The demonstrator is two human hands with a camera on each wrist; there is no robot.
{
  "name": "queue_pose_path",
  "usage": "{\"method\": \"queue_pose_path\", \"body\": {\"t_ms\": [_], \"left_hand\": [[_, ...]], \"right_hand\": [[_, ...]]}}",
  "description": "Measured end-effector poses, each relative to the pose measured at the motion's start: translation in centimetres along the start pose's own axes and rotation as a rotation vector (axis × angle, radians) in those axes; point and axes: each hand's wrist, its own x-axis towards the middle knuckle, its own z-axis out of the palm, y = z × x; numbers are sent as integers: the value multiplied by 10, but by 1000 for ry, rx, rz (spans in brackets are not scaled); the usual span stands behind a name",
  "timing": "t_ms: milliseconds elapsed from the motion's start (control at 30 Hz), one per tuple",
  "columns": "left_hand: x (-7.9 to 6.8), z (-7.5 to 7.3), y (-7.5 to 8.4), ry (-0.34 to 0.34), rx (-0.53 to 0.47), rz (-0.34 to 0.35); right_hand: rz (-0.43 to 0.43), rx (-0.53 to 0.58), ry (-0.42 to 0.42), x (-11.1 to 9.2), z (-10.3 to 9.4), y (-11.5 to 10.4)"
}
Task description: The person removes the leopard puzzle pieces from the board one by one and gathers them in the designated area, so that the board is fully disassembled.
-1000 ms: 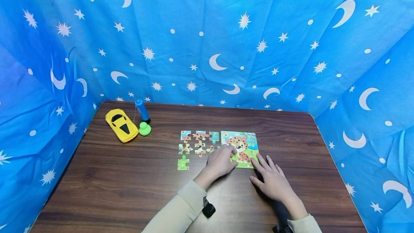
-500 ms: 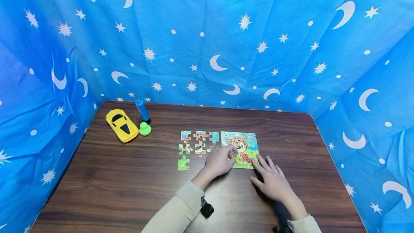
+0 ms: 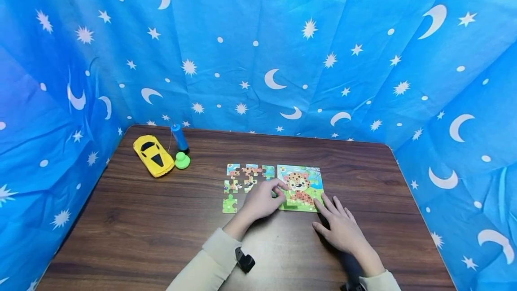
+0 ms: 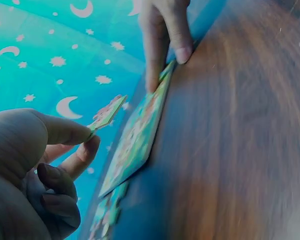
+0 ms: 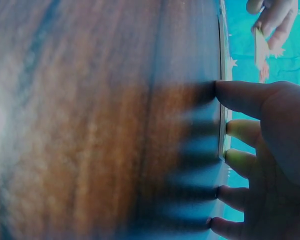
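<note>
My left hand (image 3: pixel 262 199) pinches a jigsaw puzzle piece (image 4: pixel 107 114) between thumb and forefinger, clear of the surface in the left wrist view. It is over the left edge of a square leopard-picture puzzle board (image 3: pixel 299 181). The board lies flat on the table, and its lower left is partly hidden by the hand. My right hand (image 3: pixel 341 228) has its fingers spread, with fingertips resting at the board's lower right corner. To the left of the board, several loose puzzle pieces (image 3: pixel 230 205) lie in rows; my left hand covers part of this group.
At the back left of the brown wooden table (image 3: pixel 133 228) are a yellow toy car (image 3: pixel 154 156), a light green knobbed toy (image 3: pixel 182 161) and a blue cylinder (image 3: pixel 180 138). A blue curtain (image 3: pixel 226 57) with moons and stars surrounds the table's back and sides.
My left hand has risen off the board and moved left, with the puzzle piece between its fingers. My right hand has stayed at the board's corner.
</note>
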Motion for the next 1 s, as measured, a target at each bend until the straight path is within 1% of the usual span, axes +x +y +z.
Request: {"method": "queue_pose_path", "body": {"t_ms": [200, 433, 600, 767, 867, 1000], "left_hand": [[-14, -27, -11, -3, -38, -26], [-30, -58, -33, 7, -47, -53], [-39, -75, -48, -36, -59, -85], [-44, -83, -58, -71, 0, -114], [-45, -83, -61, -78, 31, -138], [-45, -81, -62, -79, 83, -142]], "right_hand": [[3, 7, -7, -1, -1, 0], [-2, 15, -6, -1, -2, -1], [-3, 20, -7, 0, -2, -1], [0, 22, -9, 0, -2, -2], [5, 21, -14, 0, -2, -2], [4, 20, -21, 0, -3, -2]]}}
